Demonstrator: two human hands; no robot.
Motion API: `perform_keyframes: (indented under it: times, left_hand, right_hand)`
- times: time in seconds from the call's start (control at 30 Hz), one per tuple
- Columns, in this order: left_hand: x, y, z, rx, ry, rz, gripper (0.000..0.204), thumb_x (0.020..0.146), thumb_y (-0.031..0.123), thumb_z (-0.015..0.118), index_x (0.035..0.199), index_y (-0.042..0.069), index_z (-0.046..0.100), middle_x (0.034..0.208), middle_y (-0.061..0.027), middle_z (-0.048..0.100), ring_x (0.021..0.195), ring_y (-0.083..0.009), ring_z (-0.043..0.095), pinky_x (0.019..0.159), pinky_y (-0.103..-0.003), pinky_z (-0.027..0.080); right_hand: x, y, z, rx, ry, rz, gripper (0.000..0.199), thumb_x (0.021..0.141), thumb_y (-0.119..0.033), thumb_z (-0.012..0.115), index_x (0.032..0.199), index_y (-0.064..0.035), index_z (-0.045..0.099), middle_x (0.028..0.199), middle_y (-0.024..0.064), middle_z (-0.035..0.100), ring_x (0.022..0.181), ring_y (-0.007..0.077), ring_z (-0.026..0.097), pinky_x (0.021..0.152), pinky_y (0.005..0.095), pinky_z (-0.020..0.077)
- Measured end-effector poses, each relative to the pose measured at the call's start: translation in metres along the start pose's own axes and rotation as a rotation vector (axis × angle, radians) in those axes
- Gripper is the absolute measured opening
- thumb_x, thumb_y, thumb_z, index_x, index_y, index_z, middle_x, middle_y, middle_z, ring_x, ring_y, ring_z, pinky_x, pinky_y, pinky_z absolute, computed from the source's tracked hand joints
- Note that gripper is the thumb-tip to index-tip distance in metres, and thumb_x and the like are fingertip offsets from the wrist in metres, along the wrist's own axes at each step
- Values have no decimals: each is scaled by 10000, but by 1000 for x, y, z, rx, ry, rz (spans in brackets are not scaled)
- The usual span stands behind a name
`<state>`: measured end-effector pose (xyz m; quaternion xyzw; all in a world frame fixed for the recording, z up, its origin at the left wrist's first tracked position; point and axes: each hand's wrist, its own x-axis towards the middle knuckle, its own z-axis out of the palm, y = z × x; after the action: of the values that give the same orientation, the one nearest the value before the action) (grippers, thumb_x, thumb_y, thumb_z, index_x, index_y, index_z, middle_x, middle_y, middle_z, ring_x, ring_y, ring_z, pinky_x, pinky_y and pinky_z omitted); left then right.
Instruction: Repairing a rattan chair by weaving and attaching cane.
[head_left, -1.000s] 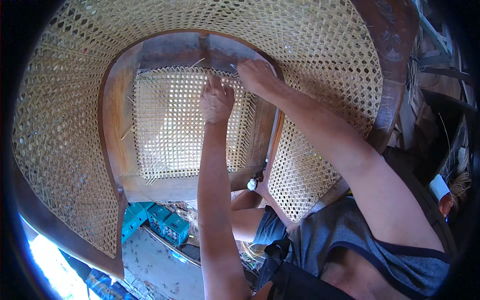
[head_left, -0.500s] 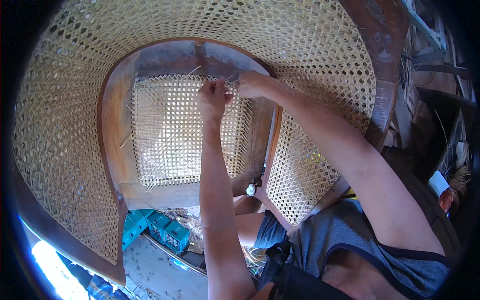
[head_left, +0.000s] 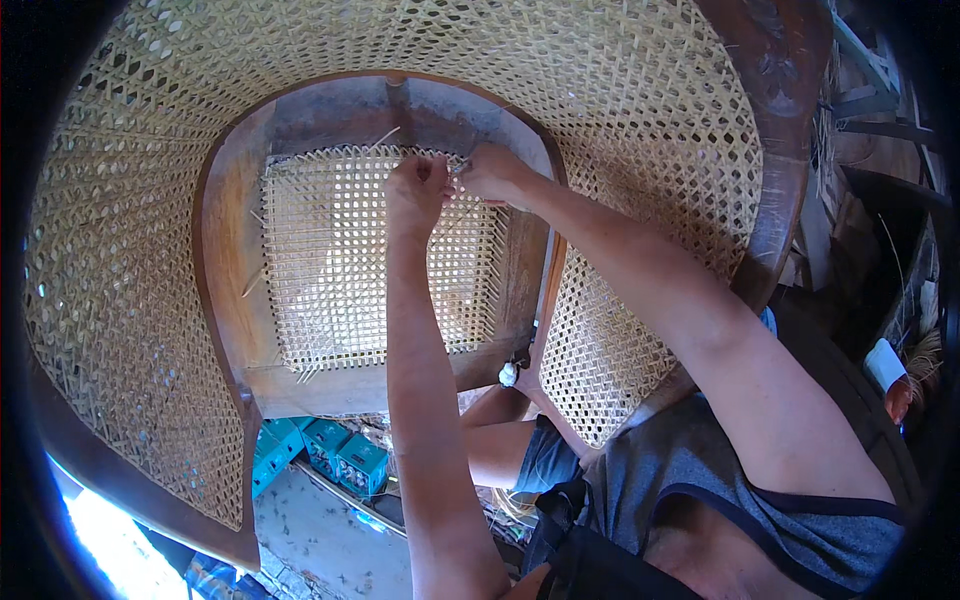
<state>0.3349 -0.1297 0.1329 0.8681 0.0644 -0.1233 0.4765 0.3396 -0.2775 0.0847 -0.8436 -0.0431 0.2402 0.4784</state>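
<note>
Looking down through the head view, I start at the far left of my hands, where the woven chair back (head_left: pixel 110 300) curves round. Closer in is the wooden seat frame (head_left: pixel 225 250), and inside it the half-woven cane seat (head_left: pixel 340 260), its loose strand ends poking out along the frame edges. My left hand (head_left: pixel 418 190) is clenched at the seat's far edge, fingers curled as if pinching a cane strand (head_left: pixel 385 135), though I cannot tell exactly which strand it grips. Just beside it, almost touching, my right hand (head_left: pixel 495 172) is closed too, thumb and fingers meeting at the same spot. I judge both work one strand together, so tension holds at the frame hole. Right of my right forearm is the side panel (head_left: pixel 600 340); below my elbows sit teal boxes (head_left: pixel 335 455) on the floor.
</note>
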Motion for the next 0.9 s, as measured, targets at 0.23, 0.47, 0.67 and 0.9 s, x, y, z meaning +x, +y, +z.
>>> perform_keyframes:
  times: [0.23,0.47,0.67,0.9]
  left_hand:
    - [0,-4,2,135,78,81,225,872,159,675,766,-33,625,646,-115,677,535,-147,656,489,-285,530]
    - [12,10,-3,288,11,23,206,840,166,708,803,-36,688,668,-144,682,575,-228,685,520,-344,537]
    - [13,6,-1,615,134,361,243,828,227,719,768,-3,669,663,-164,645,557,-282,635,555,-406,480]
    - [12,-2,-2,569,127,370,260,838,223,703,751,-9,622,672,-181,637,585,-345,621,555,-428,473]
  right_hand:
    - [-11,16,20,232,195,-12,288,815,-266,595,764,9,661,726,234,650,702,341,667,674,434,503]
    - [-7,19,24,194,219,-10,306,831,-280,594,765,12,655,726,220,649,710,345,662,678,440,501]
    - [-12,8,7,205,209,-14,268,823,-247,586,778,3,669,725,210,658,724,362,664,710,457,513]
    - [-20,-11,-34,-240,19,-5,203,758,-129,618,885,-9,720,909,219,697,894,353,693,822,457,548]
